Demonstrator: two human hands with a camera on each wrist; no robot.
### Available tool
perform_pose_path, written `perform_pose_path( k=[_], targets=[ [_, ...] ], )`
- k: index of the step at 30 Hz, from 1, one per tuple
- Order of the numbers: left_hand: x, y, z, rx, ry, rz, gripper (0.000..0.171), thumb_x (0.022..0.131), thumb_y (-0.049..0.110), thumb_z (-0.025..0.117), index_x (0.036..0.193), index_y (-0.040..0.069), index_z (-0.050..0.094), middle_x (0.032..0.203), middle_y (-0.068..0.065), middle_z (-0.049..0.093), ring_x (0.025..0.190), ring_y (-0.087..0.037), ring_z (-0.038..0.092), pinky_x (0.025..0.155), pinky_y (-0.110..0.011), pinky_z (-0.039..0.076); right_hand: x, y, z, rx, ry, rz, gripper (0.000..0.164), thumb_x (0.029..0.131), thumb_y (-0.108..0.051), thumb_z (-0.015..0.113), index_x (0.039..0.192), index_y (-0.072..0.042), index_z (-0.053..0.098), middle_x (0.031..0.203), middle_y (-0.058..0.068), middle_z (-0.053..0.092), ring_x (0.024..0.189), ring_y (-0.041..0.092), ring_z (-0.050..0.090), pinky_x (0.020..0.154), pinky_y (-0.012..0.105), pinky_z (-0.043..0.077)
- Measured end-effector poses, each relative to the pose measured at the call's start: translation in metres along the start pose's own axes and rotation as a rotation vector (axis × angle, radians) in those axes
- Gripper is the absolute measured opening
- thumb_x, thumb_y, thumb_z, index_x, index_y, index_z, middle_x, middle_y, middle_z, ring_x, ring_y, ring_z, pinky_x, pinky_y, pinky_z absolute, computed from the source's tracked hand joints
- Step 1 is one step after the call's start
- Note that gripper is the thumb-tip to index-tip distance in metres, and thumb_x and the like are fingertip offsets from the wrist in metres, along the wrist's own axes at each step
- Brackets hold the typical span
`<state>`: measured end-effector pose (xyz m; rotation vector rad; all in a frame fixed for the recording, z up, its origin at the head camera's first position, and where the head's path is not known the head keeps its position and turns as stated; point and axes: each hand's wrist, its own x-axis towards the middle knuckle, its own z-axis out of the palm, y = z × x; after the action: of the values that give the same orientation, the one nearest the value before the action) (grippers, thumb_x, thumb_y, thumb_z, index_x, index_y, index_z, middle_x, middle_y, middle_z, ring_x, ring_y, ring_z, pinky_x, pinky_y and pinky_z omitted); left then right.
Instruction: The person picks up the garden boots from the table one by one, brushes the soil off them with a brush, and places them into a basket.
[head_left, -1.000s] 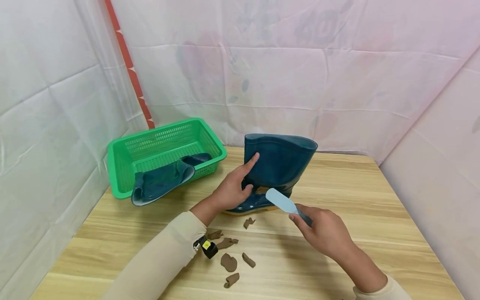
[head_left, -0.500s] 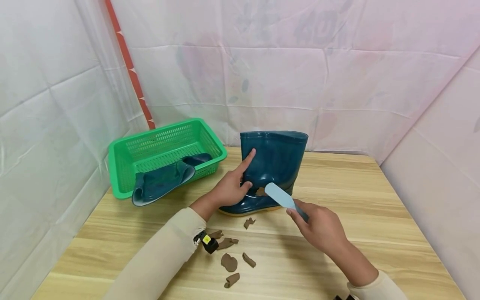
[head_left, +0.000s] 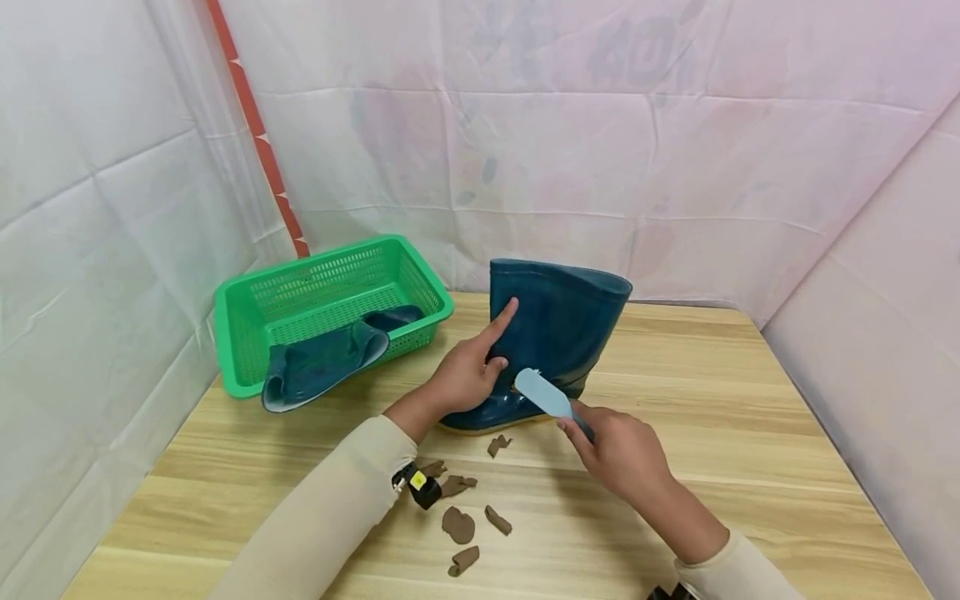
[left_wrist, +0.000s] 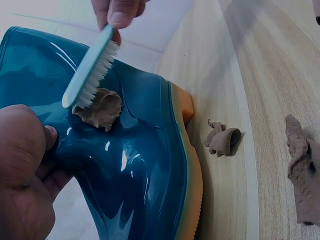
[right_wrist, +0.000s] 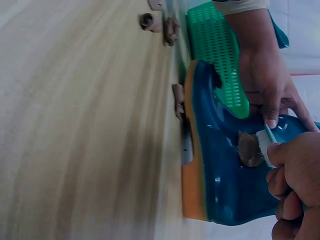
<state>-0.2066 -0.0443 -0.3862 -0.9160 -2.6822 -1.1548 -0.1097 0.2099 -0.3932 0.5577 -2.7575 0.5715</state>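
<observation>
A dark blue rubber boot (head_left: 558,321) with a tan sole stands on the table, its toe pointing left in the head view. My left hand (head_left: 467,375) grips it at the front of the ankle, index finger stretched along the shaft. My right hand (head_left: 626,450) holds a pale blue scrubbing brush (head_left: 543,393) by its handle. In the left wrist view, the white bristles (left_wrist: 97,77) touch a brown clay-like patch (left_wrist: 102,112) stuck on the boot's ankle. The brush mostly hides this patch in the head view.
Several brown clay-like scraps (head_left: 458,525) lie on the wooden table (head_left: 720,417) in front of the boot. A green plastic basket (head_left: 330,275) stands at the back left, with another blue boot (head_left: 322,362) lying over its front rim. White sheets hang around the table.
The brush has moved left and slightly up, onto the brown patch. The boot's shaft rocked left, then back to the right, with my left hand staying on it.
</observation>
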Motion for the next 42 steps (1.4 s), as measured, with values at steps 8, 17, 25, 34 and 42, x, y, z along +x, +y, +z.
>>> perform_pose_path(
  k=[8, 17, 25, 34, 42],
  targets=[
    [0.002, 0.002, 0.001, 0.039, -0.012, -0.006, 0.090, 0.105, 0.011, 0.059, 0.164, 0.042, -0.002, 0.058, 0.000, 0.045, 0.048, -0.015, 0.044, 0.053, -0.032, 0.038, -0.006, 0.001, -0.002, 0.040, -0.116, -0.004, 0.035, 0.099, -0.033, 0.070, 0.126, -0.011, 0.075, 0.061, -0.017, 0.049, 0.050, 0.002, 0.037, 0.045, 0.025, 0.032],
    [0.002, 0.005, 0.002, 0.036, 0.005, -0.020, 0.091, 0.105, 0.010, 0.060, 0.164, 0.042, -0.001, 0.057, 0.000, 0.046, 0.048, -0.016, 0.044, 0.052, -0.032, 0.038, -0.001, 0.001, -0.001, 0.045, 0.060, -0.038, 0.035, 0.096, -0.027, 0.075, 0.125, -0.007, 0.075, 0.062, -0.013, 0.055, 0.049, 0.003, 0.037, 0.044, 0.026, 0.031],
    [-0.002, 0.005, 0.002, -0.033, 0.007, -0.072, 0.092, 0.105, 0.012, 0.060, 0.162, 0.049, -0.002, 0.056, -0.002, 0.046, 0.049, -0.018, 0.046, 0.050, -0.032, 0.038, -0.003, -0.008, -0.003, 0.075, -0.093, 0.010, 0.029, 0.099, -0.032, 0.071, 0.121, -0.014, 0.077, 0.062, -0.017, 0.050, 0.051, 0.002, 0.038, 0.047, 0.026, 0.034],
    [-0.004, 0.004, 0.003, -0.037, -0.001, -0.109, 0.093, 0.105, 0.013, 0.061, 0.162, 0.049, -0.003, 0.056, -0.002, 0.045, 0.049, -0.018, 0.044, 0.050, -0.031, 0.036, 0.000, -0.007, -0.002, 0.090, -0.045, 0.021, 0.036, 0.100, -0.031, 0.070, 0.129, -0.010, 0.074, 0.058, -0.017, 0.044, 0.047, 0.002, 0.035, 0.045, 0.025, 0.031],
    [-0.003, 0.002, 0.001, -0.039, 0.004, -0.102, 0.091, 0.105, 0.015, 0.060, 0.163, 0.046, -0.004, 0.055, -0.002, 0.045, 0.047, -0.018, 0.043, 0.049, -0.032, 0.035, 0.002, -0.009, -0.002, 0.115, -0.207, 0.043, 0.028, 0.100, -0.032, 0.070, 0.119, -0.013, 0.078, 0.056, -0.016, 0.042, 0.047, 0.003, 0.036, 0.045, 0.025, 0.031]
  ],
)
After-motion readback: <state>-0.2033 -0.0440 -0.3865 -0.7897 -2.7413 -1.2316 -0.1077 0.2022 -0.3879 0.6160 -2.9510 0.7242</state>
